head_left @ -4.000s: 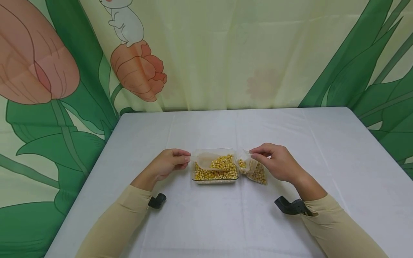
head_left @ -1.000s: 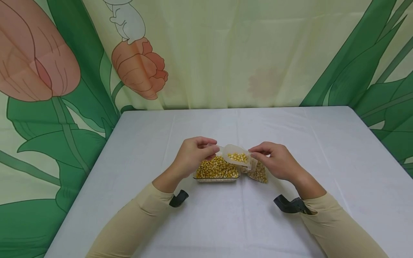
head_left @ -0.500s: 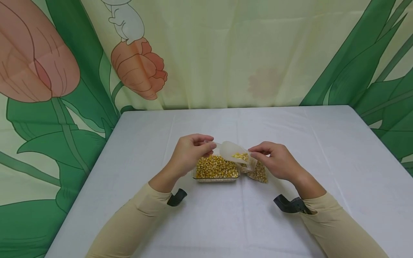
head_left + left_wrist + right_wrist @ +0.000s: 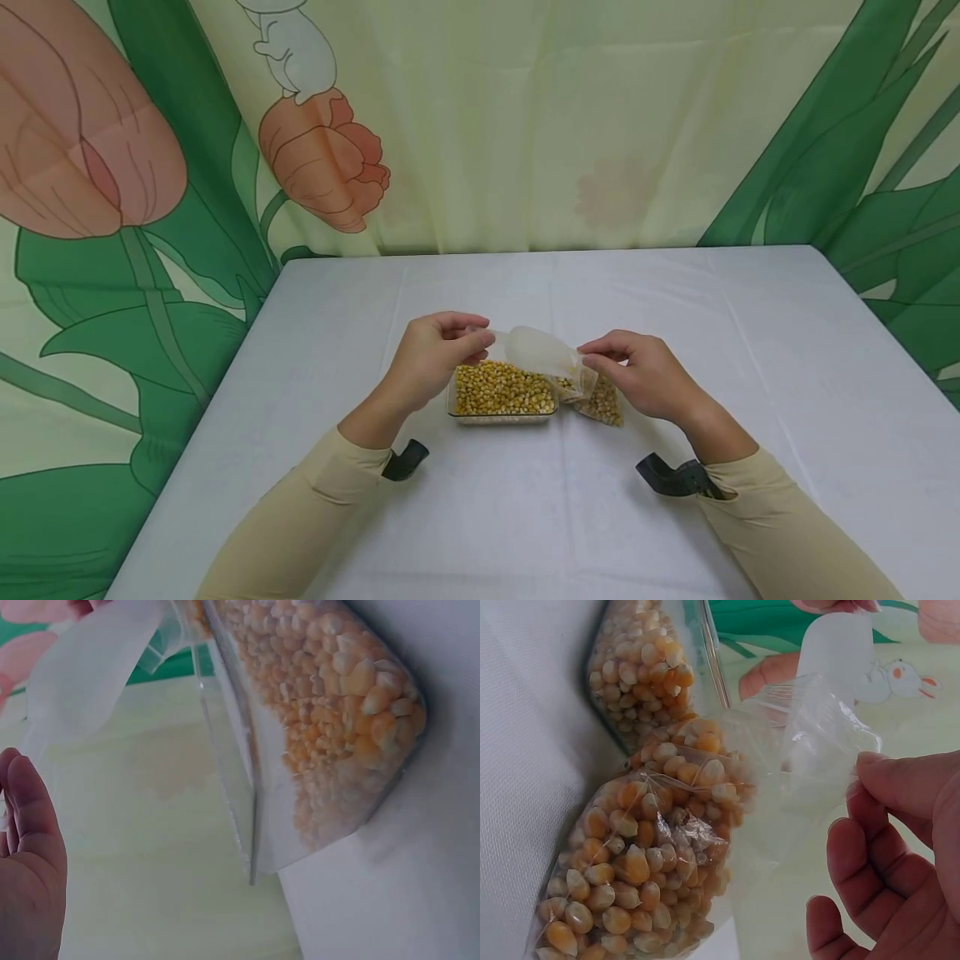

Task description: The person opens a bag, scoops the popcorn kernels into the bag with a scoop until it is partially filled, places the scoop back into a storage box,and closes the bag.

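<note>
My left hand [image 4: 438,354] pinches the thin handle of a translucent white scoop [image 4: 538,350]. The scoop is tipped toward the mouth of a clear plastic bag [image 4: 825,742], and its back faces up in the head view. With thumb and index finger, my right hand [image 4: 645,375] pinches the bag's edge and holds the mouth up. Corn kernels [image 4: 637,862] fill the bag's lower part, which rests on the table. Left of the bag and touching it in the right wrist view stands a clear rectangular container [image 4: 255,817] holding many yellow corn kernels [image 4: 506,390].
A white cloth covers the table [image 4: 480,517]. Behind its far edge hangs a pale curtain [image 4: 510,125] printed with flowers, leaves and a rabbit. Black wrist cameras [image 4: 678,477] sit below both sleeves.
Four seconds ago the scoop lay in the container, heaped with kernels. It has since moved to the bag and tipped over, and its kernels have left view. The right hand has stayed put.
</note>
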Demonstrator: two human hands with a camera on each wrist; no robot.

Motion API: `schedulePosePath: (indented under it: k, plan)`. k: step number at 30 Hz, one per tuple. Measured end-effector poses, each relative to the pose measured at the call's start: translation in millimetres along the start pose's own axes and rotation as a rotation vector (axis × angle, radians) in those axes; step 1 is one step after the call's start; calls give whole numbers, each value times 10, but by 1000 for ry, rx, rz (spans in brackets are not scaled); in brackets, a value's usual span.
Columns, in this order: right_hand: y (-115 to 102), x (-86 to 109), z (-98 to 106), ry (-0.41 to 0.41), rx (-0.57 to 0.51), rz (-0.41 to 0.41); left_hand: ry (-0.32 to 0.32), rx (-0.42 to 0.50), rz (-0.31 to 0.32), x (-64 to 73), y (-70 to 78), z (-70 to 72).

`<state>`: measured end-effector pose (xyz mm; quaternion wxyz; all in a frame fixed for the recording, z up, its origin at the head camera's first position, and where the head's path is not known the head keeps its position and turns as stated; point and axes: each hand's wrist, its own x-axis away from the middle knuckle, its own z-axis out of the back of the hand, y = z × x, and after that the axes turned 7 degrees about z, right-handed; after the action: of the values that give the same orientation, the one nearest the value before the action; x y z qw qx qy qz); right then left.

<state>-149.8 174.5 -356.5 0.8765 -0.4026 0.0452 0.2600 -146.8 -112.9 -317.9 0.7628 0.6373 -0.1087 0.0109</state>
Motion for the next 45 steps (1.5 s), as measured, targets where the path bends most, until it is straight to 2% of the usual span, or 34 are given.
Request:
schedulePosePath:
  k: [12,25,36,45]
  plan:
    - [-22,13,5,2,-7,-7,9,28,25,5,-55,42]
    - [-26,13,10,-1,-10,-9,33,-22,84,-4,-180,297]
    - [-9,21,1,-5,-9,-15,47,-150,121,-19,-221,587]
    - [5,17,-4,2,-6,2,38,-236,135,-40,-260,676]
